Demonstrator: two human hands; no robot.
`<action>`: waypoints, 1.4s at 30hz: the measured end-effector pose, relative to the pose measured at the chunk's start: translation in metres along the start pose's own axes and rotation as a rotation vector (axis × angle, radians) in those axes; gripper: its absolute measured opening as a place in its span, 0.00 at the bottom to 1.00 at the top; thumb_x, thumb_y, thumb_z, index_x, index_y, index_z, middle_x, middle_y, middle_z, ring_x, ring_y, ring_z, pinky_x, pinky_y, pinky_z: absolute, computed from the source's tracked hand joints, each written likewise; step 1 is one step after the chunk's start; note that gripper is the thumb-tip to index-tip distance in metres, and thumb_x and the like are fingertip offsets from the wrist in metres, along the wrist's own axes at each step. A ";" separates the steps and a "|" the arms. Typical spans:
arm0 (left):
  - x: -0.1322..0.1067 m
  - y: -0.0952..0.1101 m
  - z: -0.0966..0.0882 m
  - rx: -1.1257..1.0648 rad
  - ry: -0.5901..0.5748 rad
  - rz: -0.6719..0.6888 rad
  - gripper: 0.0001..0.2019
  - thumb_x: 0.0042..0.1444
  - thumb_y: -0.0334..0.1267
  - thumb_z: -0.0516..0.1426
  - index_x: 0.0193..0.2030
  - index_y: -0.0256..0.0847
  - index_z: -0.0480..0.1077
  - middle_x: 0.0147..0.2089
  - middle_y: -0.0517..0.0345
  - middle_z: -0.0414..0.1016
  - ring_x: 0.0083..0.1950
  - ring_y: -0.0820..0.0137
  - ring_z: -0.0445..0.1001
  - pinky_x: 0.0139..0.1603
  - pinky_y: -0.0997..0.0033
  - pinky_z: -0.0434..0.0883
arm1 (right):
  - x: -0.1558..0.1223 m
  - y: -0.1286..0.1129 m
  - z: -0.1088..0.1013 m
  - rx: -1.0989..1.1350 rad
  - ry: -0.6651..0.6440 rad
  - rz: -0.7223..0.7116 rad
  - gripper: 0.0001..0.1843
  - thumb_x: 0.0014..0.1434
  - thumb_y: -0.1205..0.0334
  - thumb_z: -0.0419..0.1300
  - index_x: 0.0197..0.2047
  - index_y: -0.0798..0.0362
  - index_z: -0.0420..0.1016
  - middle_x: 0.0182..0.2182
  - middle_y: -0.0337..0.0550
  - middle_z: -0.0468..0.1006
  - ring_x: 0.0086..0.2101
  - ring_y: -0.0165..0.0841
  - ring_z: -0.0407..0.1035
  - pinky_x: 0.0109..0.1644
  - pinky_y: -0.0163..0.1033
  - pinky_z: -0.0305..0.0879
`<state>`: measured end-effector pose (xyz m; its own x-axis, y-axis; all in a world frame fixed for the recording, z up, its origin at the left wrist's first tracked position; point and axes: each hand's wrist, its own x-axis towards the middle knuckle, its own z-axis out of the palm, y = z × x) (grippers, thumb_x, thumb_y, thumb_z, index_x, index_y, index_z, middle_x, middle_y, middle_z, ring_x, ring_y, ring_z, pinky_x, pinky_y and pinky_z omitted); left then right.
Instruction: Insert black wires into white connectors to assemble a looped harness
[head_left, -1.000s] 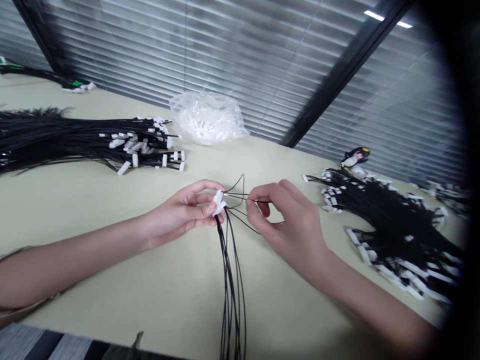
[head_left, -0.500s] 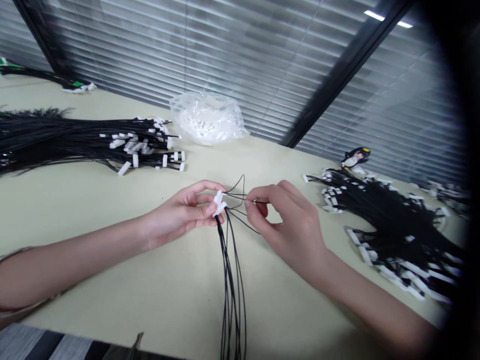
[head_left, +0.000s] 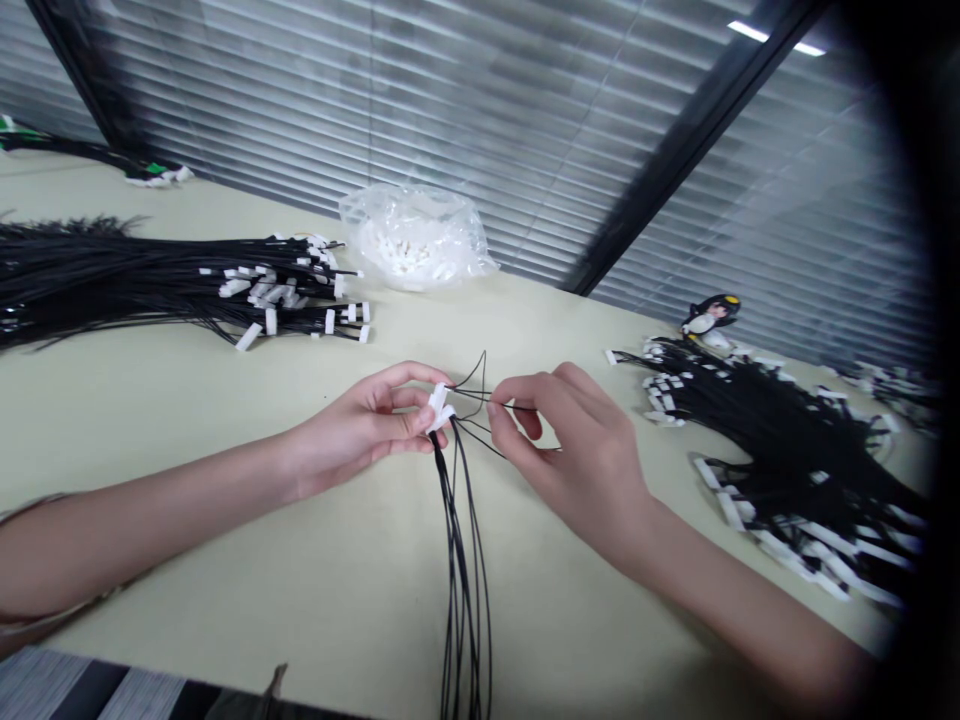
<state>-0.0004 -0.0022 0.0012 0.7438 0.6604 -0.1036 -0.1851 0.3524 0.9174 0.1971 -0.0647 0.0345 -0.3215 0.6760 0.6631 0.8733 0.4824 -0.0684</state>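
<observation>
Between the thumb and fingers of my left hand (head_left: 394, 412) are white plastic connectors (head_left: 438, 408), pressed together so that I cannot tell exactly how many. A bundle of thin black wires (head_left: 459, 560) hangs from them toward the table's front edge. Other thin wires run from the connectors to the right, one rising in a bent loop. My right hand (head_left: 570, 430) pinches a thin black wire (head_left: 480, 399) between thumb and forefinger, a short way right of the connectors. The wire's far end is hidden behind the right hand.
A clear plastic bag (head_left: 416, 240) of small white parts sits at the back. Black wire bundles with white connectors lie at the left (head_left: 150, 285) and right (head_left: 810, 430). A penguin figure (head_left: 711, 318) stands by the right pile. Window blinds (head_left: 420, 100) rise behind the table (head_left: 285, 600).
My right hand has shifted very slightly left, and the bent wire loop moved a little with it. My left hand holds the connectors almost still.
</observation>
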 end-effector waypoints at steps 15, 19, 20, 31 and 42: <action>0.000 -0.005 0.002 0.165 0.046 0.093 0.15 0.51 0.33 0.60 0.47 0.41 0.72 0.39 0.54 0.73 0.38 0.70 0.72 0.40 0.70 0.69 | -0.002 -0.002 0.006 -0.051 -0.022 -0.123 0.03 0.55 0.66 0.56 0.32 0.56 0.68 0.28 0.35 0.68 0.31 0.18 0.56 0.38 0.30 0.51; 0.000 -0.006 0.004 0.157 0.064 0.088 0.15 0.49 0.32 0.61 0.47 0.41 0.73 0.38 0.55 0.75 0.38 0.71 0.72 0.41 0.70 0.69 | -0.006 -0.002 0.009 -0.037 -0.042 -0.132 0.03 0.55 0.66 0.56 0.32 0.57 0.67 0.28 0.36 0.68 0.32 0.19 0.56 0.39 0.30 0.51; 0.000 -0.006 0.004 0.152 0.069 0.089 0.15 0.49 0.32 0.61 0.46 0.41 0.73 0.38 0.55 0.75 0.38 0.71 0.72 0.41 0.70 0.69 | -0.007 -0.002 0.010 -0.036 -0.043 -0.134 0.03 0.55 0.66 0.56 0.32 0.57 0.67 0.28 0.36 0.68 0.32 0.19 0.56 0.39 0.30 0.51; -0.001 -0.006 0.006 0.137 0.084 0.089 0.15 0.49 0.32 0.62 0.45 0.41 0.74 0.38 0.56 0.77 0.38 0.72 0.73 0.42 0.71 0.70 | -0.008 -0.001 0.011 -0.012 -0.042 -0.153 0.03 0.55 0.66 0.56 0.32 0.58 0.67 0.28 0.37 0.68 0.32 0.19 0.56 0.39 0.30 0.52; 0.000 -0.008 0.004 0.135 0.035 0.113 0.14 0.51 0.31 0.60 0.46 0.43 0.73 0.39 0.57 0.76 0.39 0.72 0.73 0.42 0.72 0.69 | -0.008 0.002 0.016 0.001 -0.017 -0.170 0.03 0.54 0.66 0.57 0.34 0.56 0.66 0.28 0.35 0.68 0.32 0.19 0.56 0.39 0.29 0.53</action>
<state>0.0038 -0.0077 -0.0051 0.7000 0.7141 -0.0083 -0.1765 0.1842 0.9669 0.1956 -0.0602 0.0175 -0.4705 0.5940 0.6525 0.8056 0.5909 0.0430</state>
